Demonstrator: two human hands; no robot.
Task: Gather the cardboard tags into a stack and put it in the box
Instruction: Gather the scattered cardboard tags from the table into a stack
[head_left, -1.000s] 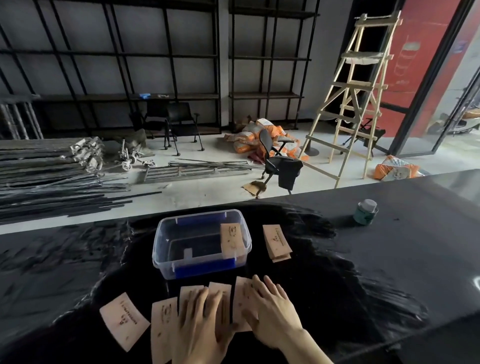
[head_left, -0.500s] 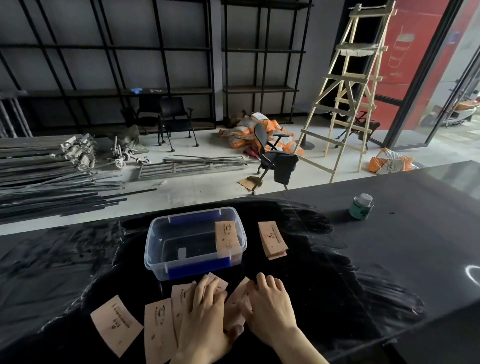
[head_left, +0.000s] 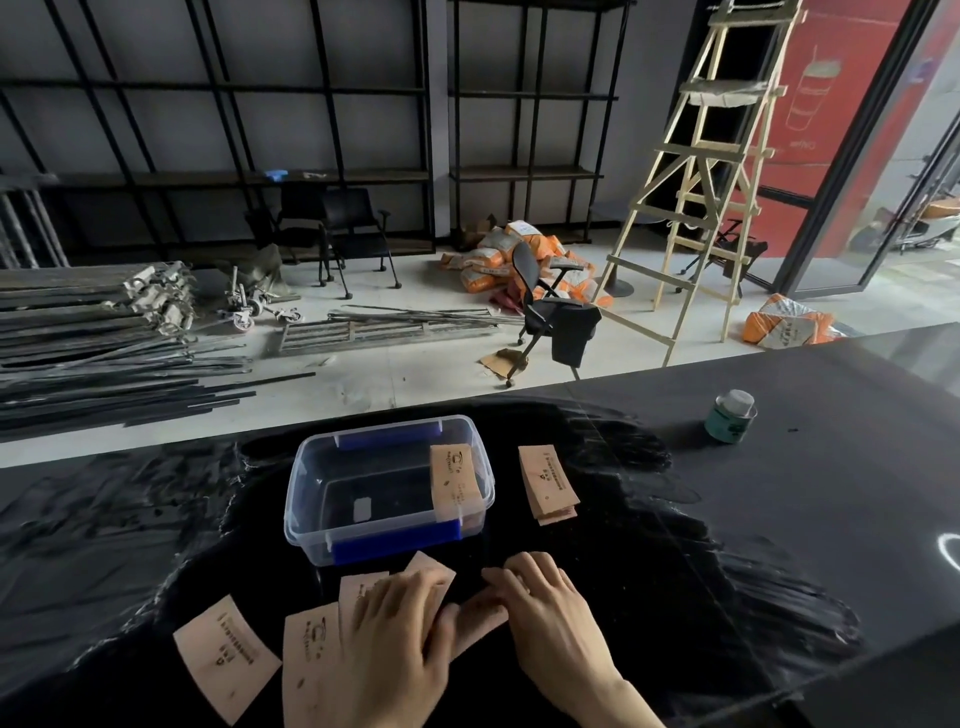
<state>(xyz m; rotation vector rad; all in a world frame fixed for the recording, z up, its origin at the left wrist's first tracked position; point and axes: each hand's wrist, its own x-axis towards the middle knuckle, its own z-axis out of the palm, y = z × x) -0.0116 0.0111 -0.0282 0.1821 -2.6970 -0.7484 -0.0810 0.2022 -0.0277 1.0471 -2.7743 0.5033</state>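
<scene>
**Ana:** Head view, looking down at the black table (head_left: 779, 519). What do the cardboard tags look like?

**Ben:** Thin, pale tan pieces with curved short ends and a small dark printed logo and lines of text. Several lie fanned and overlapping along the near edge, just in front of the clear plastic box (head_left: 387, 488).

**Ana:** Where are the hands?

**Ben:** The left hand (head_left: 400, 639) lies flat, fingers spread, pressing down on the overlapped tags (head_left: 363, 592). The right hand (head_left: 550, 608) is also palm down, fingers extended, its thumb side against one tag (head_left: 480, 616) that sits between the two hands. Neither hand is closed around anything; both simply rest on the card.

**Ana:** Any tags apart from those?

**Ben:** One loose tag (head_left: 226, 654) lies to the left, apart from the fan, and another (head_left: 309, 660) partly tucks under the left hand. A small stack (head_left: 548, 483) sits just right of the box. One tag (head_left: 454, 475) leans upright inside the box against its right wall.

**Ana:** The box itself?

**Ben:** Transparent, lidless, with blue latches on the near and far sides. A small green jar (head_left: 730, 415) stands well off to the right.
</scene>
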